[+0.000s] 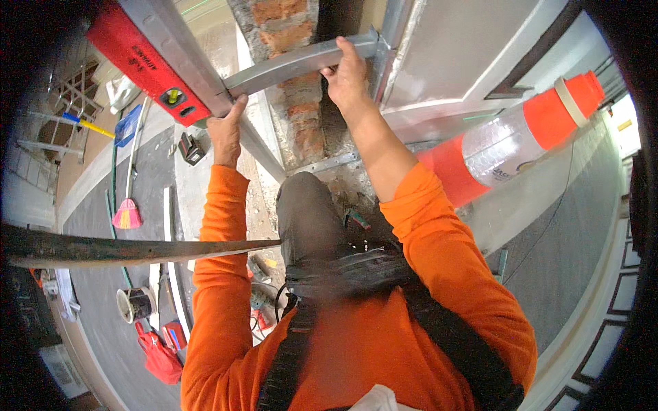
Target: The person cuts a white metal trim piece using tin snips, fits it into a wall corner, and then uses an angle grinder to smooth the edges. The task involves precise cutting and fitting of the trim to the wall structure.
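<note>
A red spirit level (147,65) lies tilted along an upright grey metal stud (181,55) at the upper left. My left hand (226,133) is closed on the stud just beyond the level's lower end, thumb up near the joint; some of its fingers are hidden. From that joint a short grey metal channel (295,68) runs across to a metal frame (392,51) beside the wall panel. My right hand (348,79) grips this channel toward its right end, thumb on top and fingers curled at its lower edge. Behind the channel rises a strip of rough brick (303,127).
An orange and white traffic cone (497,154) leans at my right. A long dark bar (137,248) crosses from the left edge toward my knee. On the left floor are a pink broom (127,214), a bucket (135,303), a red bag (159,353) and white strips (175,267).
</note>
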Available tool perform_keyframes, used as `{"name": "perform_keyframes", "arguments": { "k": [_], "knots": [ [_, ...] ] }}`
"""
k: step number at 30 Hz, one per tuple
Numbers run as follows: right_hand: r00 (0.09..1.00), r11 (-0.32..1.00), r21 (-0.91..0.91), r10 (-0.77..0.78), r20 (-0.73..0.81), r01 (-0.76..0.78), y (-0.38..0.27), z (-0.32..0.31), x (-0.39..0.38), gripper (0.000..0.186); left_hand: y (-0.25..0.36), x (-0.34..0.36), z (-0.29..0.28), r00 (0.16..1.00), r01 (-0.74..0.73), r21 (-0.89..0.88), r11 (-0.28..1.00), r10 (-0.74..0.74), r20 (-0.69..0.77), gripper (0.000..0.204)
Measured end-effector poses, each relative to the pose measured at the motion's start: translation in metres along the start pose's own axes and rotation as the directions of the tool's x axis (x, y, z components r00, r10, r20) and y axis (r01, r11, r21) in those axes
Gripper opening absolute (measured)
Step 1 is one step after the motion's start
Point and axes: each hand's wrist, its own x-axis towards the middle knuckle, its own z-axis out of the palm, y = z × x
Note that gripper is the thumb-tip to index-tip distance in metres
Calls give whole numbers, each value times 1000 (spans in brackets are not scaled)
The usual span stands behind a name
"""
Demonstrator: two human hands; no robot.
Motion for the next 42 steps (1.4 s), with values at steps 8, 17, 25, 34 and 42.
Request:
{"name": "perform_keyframes", "arguments": {
  "k": [8, 17, 25, 34, 42],
  "knots": [
    [984, 995, -35, -86, 156, 93, -15, 8, -4, 27, 5, -2, 5, 999, 35, -44, 998, -35, 1, 40],
    [921, 962, -100, -210, 327, 255, -41, 25, 0, 27, 8, -8, -14, 990, 33, 106, 994, -47, 130, 54],
    [708, 506, -495, -477, 522, 706, -33, 12, -18, 62, -13, -118, -112, 988, 157, 116, 981, -157, -12, 37],
    [800, 3, -813, -178, 573, 583, -63, -29, -93, 81, 29, -350, -141, 985, 167, 278, 946, -173, -1, 37],
    [754, 92, -759, 88, 651, 645, -64, -58, -85, 80, 57, -274, -30, 712, -448, 330, 831, 108, 694, 7]
  ]
}}
